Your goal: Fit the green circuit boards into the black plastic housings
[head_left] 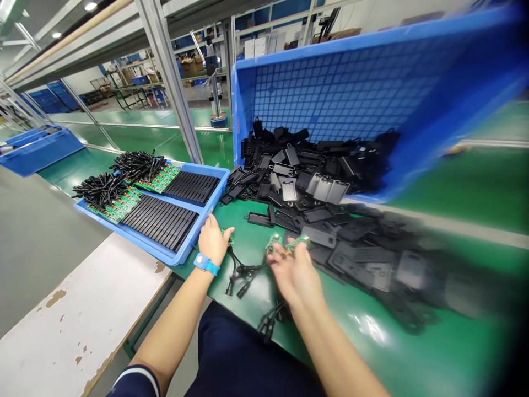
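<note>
My left hand, with a blue wristband, rests on the green bench beside a blue tray and pinches a small green circuit board with a black cable trailing from it. My right hand is closed on two more green circuit boards, their black cables hanging toward the bench edge. A heap of black plastic shells lies just beyond both hands.
The blue tray holds rows of black shells, green boards and bundled cables. A large blue crate lies tipped on its side, spilling shells. An aluminium post rises behind the tray. A worn white table is left.
</note>
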The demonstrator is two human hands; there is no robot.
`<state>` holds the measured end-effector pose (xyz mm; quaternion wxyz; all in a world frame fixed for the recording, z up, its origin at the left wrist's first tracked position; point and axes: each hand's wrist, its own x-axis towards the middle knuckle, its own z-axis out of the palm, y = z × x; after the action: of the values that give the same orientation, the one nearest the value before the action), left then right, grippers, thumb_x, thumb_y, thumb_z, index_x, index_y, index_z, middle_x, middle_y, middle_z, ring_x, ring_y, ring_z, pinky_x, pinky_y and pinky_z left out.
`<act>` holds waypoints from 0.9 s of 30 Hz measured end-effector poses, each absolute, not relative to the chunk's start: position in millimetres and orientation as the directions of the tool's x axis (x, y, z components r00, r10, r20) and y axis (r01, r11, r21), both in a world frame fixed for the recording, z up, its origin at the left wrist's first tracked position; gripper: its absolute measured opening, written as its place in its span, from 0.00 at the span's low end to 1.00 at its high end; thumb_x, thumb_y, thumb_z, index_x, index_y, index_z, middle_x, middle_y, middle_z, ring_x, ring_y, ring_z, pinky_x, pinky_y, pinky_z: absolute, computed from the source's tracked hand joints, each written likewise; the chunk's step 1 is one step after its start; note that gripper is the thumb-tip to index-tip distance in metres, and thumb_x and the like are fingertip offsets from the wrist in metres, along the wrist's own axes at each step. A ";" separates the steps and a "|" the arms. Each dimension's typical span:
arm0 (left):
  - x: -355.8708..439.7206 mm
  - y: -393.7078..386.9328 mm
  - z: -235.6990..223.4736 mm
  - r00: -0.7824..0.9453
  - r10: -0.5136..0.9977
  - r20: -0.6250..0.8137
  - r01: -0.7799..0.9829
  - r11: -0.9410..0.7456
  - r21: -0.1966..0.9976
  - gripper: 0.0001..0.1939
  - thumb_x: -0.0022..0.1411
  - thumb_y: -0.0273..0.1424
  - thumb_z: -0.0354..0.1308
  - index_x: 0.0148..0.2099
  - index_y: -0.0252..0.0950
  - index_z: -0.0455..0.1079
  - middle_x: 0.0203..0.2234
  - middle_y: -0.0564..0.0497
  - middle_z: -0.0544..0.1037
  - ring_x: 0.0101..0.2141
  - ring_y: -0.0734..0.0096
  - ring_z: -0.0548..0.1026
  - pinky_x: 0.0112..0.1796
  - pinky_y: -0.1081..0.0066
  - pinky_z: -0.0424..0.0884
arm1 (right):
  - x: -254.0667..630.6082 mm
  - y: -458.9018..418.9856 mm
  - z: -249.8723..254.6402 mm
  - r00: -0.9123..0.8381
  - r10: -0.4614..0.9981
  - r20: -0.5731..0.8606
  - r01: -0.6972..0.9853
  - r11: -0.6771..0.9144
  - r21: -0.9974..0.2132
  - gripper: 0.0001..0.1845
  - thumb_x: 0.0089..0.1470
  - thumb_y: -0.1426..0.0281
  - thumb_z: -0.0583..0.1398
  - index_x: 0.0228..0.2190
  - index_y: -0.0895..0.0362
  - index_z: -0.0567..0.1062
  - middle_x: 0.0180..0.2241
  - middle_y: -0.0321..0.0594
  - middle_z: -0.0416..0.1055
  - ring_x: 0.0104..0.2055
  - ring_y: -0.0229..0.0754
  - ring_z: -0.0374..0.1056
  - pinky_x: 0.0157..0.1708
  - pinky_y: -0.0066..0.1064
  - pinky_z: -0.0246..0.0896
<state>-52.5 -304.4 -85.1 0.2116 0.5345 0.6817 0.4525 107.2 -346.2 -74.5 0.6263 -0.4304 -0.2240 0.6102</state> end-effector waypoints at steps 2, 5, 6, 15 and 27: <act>-41.7 -286.0 -85.4 -0.250 0.943 0.219 0.559 -0.044 0.828 0.33 0.47 0.36 0.61 0.55 0.33 0.59 0.56 0.36 0.56 0.57 0.49 0.50 0.54 0.56 0.44 | 110.9 -345.6 -72.7 0.098 0.965 -0.243 -0.645 -0.125 -0.754 0.13 0.51 0.55 0.51 0.32 0.52 0.59 0.23 0.31 0.66 0.20 0.34 0.62 0.27 0.33 0.64; -24.9 -257.6 -83.9 -0.086 0.977 0.195 0.541 -0.119 0.833 0.30 0.38 0.34 0.67 0.46 0.35 0.67 0.56 0.39 0.57 0.57 0.48 0.49 0.55 0.56 0.41 | 104.6 -345.1 -62.1 0.008 0.982 -0.189 -0.686 -0.132 -0.716 0.13 0.43 0.65 0.61 0.28 0.53 0.61 0.28 0.35 0.70 0.25 0.34 0.64 0.33 0.33 0.64; -22.3 -250.1 -82.4 -0.047 0.983 0.180 0.525 -0.129 0.841 0.27 0.34 0.31 0.69 0.41 0.35 0.70 0.54 0.39 0.60 0.56 0.47 0.50 0.55 0.56 0.42 | 102.8 -343.8 -56.5 -0.009 0.987 -0.163 -0.692 -0.124 -0.711 0.14 0.40 0.69 0.63 0.28 0.54 0.62 0.30 0.35 0.71 0.27 0.35 0.66 0.36 0.34 0.64; -50.9 -290.7 -58.8 0.047 0.999 0.020 0.199 -0.029 0.980 0.22 0.43 0.34 0.64 0.41 0.36 0.64 0.33 0.48 0.72 0.37 0.64 0.70 0.43 0.61 0.63 | 150.1 -344.9 -19.1 -0.279 0.903 -0.325 -0.624 -0.428 -0.654 0.10 0.49 0.65 0.59 0.34 0.58 0.73 0.26 0.37 0.71 0.23 0.32 0.66 0.26 0.26 0.65; 14.4 -366.8 -60.1 0.575 0.782 -0.238 -0.700 0.622 0.352 0.15 0.58 0.38 0.46 0.45 0.37 0.61 0.44 0.44 0.69 0.43 0.57 0.69 0.42 0.53 0.61 | 177.4 -416.2 -62.3 -0.192 0.921 -0.338 0.368 -0.251 -0.895 0.21 0.51 0.53 0.50 0.19 0.54 0.66 0.15 0.32 0.61 0.16 0.34 0.54 0.18 0.26 0.50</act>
<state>14.4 -366.8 -60.1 0.8806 0.1102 0.1880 0.4207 177.4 -416.2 -62.3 0.2578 -0.5808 -0.5549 0.5369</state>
